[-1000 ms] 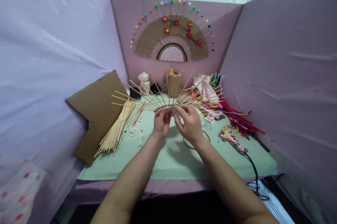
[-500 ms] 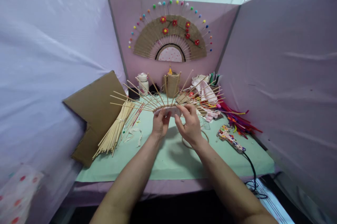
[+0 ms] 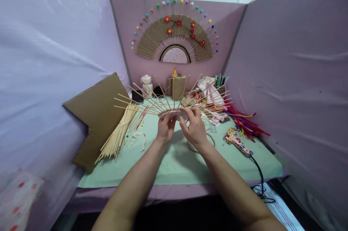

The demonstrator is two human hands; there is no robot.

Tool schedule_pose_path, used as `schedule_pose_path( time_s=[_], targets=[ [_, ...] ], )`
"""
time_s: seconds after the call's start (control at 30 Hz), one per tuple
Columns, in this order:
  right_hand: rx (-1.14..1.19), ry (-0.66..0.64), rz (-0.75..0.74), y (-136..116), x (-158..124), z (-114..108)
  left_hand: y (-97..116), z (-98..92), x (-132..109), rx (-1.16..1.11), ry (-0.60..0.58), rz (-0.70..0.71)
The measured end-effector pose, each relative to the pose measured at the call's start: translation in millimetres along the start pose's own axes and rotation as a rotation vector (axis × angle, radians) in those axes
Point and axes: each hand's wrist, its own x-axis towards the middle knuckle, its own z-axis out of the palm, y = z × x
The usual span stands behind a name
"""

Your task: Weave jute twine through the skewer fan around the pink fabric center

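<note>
Above the middle of the table I hold a fan frame (image 3: pixel 174 113), a pale half-round base with thin wooden sticks spreading outward and away from me. My left hand (image 3: pixel 165 129) grips the base's left part, thumb on the near face and fingers beneath. On the right part, my right hand (image 3: pixel 194 126) pinches the upper edge between thumb and fingers. A loop of cord (image 3: pixel 210 140) hangs or lies beside my right wrist; its upper end is hidden by the hand. The undersides of the fingers are out of sight.
Left lie a bundle of wooden sticks (image 3: pixel 116 133) and a bent cardboard sheet (image 3: pixel 95 111). A patterned glue gun (image 3: pixel 237 142) with a black cord and colourful pipe cleaners (image 3: pixel 246 122) are at right. Twine spools (image 3: pixel 178 87) stand behind; a finished fan (image 3: pixel 174 35) hangs on the back panel.
The fan frame has tilted very slightly, its middle sticks shifting a little right. Both hands keep their hold. The whole view has moved slightly.
</note>
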Motion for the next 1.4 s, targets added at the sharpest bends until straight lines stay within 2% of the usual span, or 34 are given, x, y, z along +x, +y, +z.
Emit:
schedule_pose_path(
  time_s=[0.1, 0.27, 0.43, 0.67, 0.8, 0.93, 1.07, 1.23, 1.33, 1.4],
  targets=[
    [0.066, 0.001, 0.032, 1, -2, 1, -1, -0.1, 0, -0.001, -0.006, -0.002],
    [0.16, 0.124, 0.003, 5, -10, 3, 0, -0.6, 1, -0.028, 0.043, 0.008],
    [0.026, 0.041, -0.076, -1, -8, 5, 0, -1.2, 1, 0.007, -0.005, -0.004],
    [-0.146, 0.018, -0.086, -4, -2, 6, 1, 1.2, -1, 0.038, -0.027, 0.001],
    [-0.03, 0.042, -0.071, -3, -6, 2, 0, 1.8, -2, 0.057, -0.007, 0.001],
    [0.052, 0.105, -0.142, -1, -13, 3, -1, 1.4, -1, 0.066, 0.027, -0.014],
    [-0.008, 0.065, -0.176, -1, -13, 10, -1, 1.9, -1, 0.054, 0.017, -0.003],
    [-0.081, 0.004, -0.091, -7, -8, 14, -1, 1.8, -3, 0.074, -0.003, -0.016],
    [-0.048, -0.032, -0.042, -7, -10, 13, -1, 0.9, -2, 0.063, -0.002, -0.005],
    [0.025, -0.049, -0.069, -4, -15, 13, 0, 0.2, -1, 0.038, -0.007, -0.002]
  ],
)
